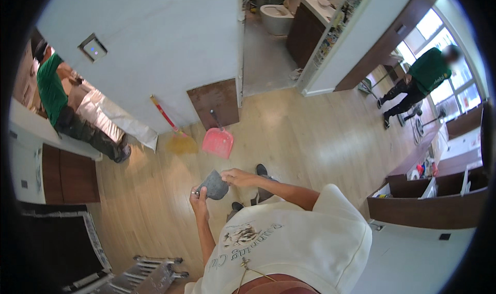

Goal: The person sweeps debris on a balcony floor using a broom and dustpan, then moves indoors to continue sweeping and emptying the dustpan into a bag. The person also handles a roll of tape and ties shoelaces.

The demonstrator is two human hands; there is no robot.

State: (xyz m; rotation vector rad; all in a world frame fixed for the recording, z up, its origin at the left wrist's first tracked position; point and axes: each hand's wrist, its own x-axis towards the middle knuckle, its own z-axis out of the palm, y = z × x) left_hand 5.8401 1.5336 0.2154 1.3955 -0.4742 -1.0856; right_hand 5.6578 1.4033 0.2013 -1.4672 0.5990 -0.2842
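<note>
1. Step in hand: the person stands on the wood floor (310, 139) holding one grey rounded pad (213, 185), a cloth or sponge by its look, before the chest; it appears to be readied between the hands rather than in use.
2. Grip: the left hand (199, 197) is closed on the pad's lower left edge; the right hand (236, 177) pinches its upper right edge with the fingertips. Both hold the pad.
3. Position: the pad is near the red dustpan (218, 139), on the person's side of it and above the person's dark shoes.
4. Next move, as a judgement: a firm one-handed hold would be needed to free the other hand.
5. Count: one pad; one dustpan; one broom (173, 131) just left of it; two other people, well apart from it.
</note>
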